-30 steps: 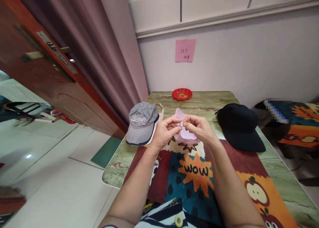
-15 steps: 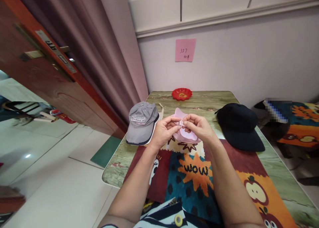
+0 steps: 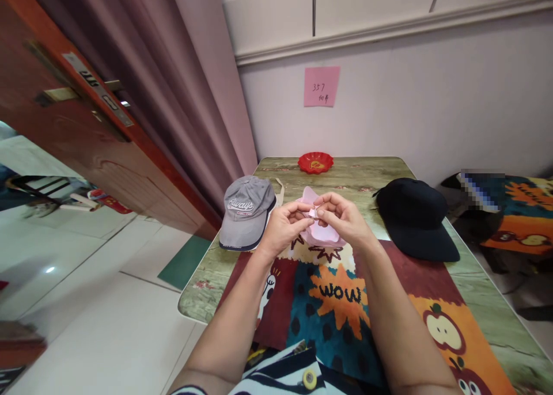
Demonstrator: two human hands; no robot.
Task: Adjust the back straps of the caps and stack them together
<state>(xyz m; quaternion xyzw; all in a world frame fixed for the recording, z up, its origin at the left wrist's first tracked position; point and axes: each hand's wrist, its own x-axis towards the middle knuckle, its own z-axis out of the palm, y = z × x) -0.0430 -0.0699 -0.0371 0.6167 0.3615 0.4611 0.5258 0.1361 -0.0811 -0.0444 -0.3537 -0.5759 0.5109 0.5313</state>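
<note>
My left hand (image 3: 283,225) and my right hand (image 3: 345,219) meet over the middle of the table. Both pinch the small strap and buckle of a pink cap (image 3: 325,237), thumbs and forefingers nearly touching. Most of the cap shows below and behind the fingers, resting on or just above the cloth. The strap's ends are largely hidden by my fingertips. To the left of my left hand sits a grey cap (image 3: 247,208) with white lettering and a dark-edged brim. A black cap (image 3: 412,211) lies to the right, its brim towards me.
A red scalloped dish (image 3: 315,163) stands at the back of the wood-patterned table (image 3: 358,167). A colourful printed cloth (image 3: 298,308) covers its front middle. Behind is a wall with a pink note (image 3: 322,87); an open door (image 3: 129,176) and curtain stand at left.
My right fingers have shifted slightly at the buckle, and the strap is turned a little between my fingertips. The pink cap has moved slightly; the other caps stay put.
</note>
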